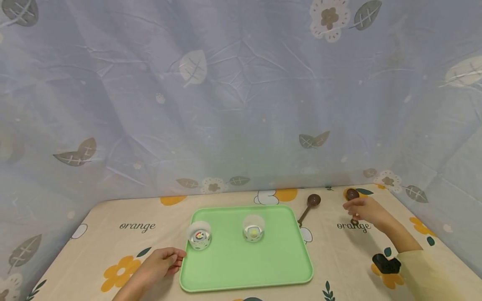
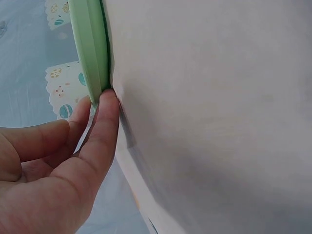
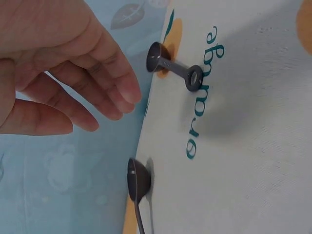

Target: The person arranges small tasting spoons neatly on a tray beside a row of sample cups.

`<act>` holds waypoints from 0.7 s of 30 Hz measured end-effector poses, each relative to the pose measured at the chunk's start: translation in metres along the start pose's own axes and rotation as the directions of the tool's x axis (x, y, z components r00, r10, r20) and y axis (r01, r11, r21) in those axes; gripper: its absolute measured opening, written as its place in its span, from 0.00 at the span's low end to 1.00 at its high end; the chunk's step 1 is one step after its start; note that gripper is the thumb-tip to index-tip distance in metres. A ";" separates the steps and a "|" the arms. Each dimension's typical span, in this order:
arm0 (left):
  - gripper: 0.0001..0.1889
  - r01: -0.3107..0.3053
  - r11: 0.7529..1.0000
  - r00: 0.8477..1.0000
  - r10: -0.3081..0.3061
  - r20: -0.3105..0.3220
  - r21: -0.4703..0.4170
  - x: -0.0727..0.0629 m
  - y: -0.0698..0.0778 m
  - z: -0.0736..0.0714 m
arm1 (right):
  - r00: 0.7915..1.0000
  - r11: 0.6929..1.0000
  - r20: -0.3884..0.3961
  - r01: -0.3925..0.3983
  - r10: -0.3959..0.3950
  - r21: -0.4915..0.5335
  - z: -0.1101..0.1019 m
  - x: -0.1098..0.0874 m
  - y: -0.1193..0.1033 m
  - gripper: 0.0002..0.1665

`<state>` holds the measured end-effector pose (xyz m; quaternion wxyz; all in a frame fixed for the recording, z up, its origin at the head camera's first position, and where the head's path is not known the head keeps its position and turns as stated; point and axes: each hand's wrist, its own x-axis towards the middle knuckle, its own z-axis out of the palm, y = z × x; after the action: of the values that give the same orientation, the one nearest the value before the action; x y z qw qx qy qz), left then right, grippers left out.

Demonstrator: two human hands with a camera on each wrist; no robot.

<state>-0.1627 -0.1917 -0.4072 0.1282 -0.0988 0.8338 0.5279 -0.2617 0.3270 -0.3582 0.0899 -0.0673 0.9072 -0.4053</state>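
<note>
My left hand (image 1: 163,263) is at the left edge of a light green tray (image 1: 248,267). In the left wrist view its fingertips touch the tray's rim (image 2: 92,48), while the thumb stays apart from it. My right hand (image 1: 365,209) hovers over a short brown measuring spoon (image 1: 352,193), its fingers loosely bent with nothing between them. The right wrist view shows that spoon's round bowl and ringed handle (image 3: 193,78) lying below the fingertips. A longer brown measuring spoon (image 1: 314,200) lies to the left, close to the tray's right edge.
Two small patterned cups stand on the tray, a left cup (image 1: 199,244) by the rim and another cup (image 1: 254,237) near the back middle. A small black object (image 1: 386,264) lies beside the right sleeve (image 1: 425,271). A leaf-print curtain (image 1: 241,125) hangs behind the table.
</note>
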 end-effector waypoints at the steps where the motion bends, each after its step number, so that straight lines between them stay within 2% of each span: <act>1: 0.13 0.001 1.000 1.000 -0.001 0.001 0.000 0.000 0.000 0.000 | 1.000 1.000 0.000 -0.008 0.008 0.016 -0.001 0.002 0.001 0.20; 8: 0.14 0.002 1.000 1.000 -0.002 0.006 0.002 -0.001 0.001 0.000 | 0.999 0.992 -0.025 -0.038 0.042 0.124 -0.009 0.012 0.019 0.22; 16: 0.14 -0.001 1.000 1.000 0.001 0.004 -0.001 -0.001 0.000 0.000 | 0.986 0.962 -0.047 -0.147 0.162 0.232 -0.015 0.020 0.036 0.24; 21: 0.13 0.002 1.000 1.000 -0.002 0.003 0.003 -0.001 0.000 0.000 | 0.976 0.942 -0.059 -0.188 0.212 0.277 -0.011 0.022 0.044 0.23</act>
<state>-0.1620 -0.1919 -0.4065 0.1300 -0.0985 0.8344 0.5265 -0.2875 0.3599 -0.3857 0.0991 0.0557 0.8488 -0.5163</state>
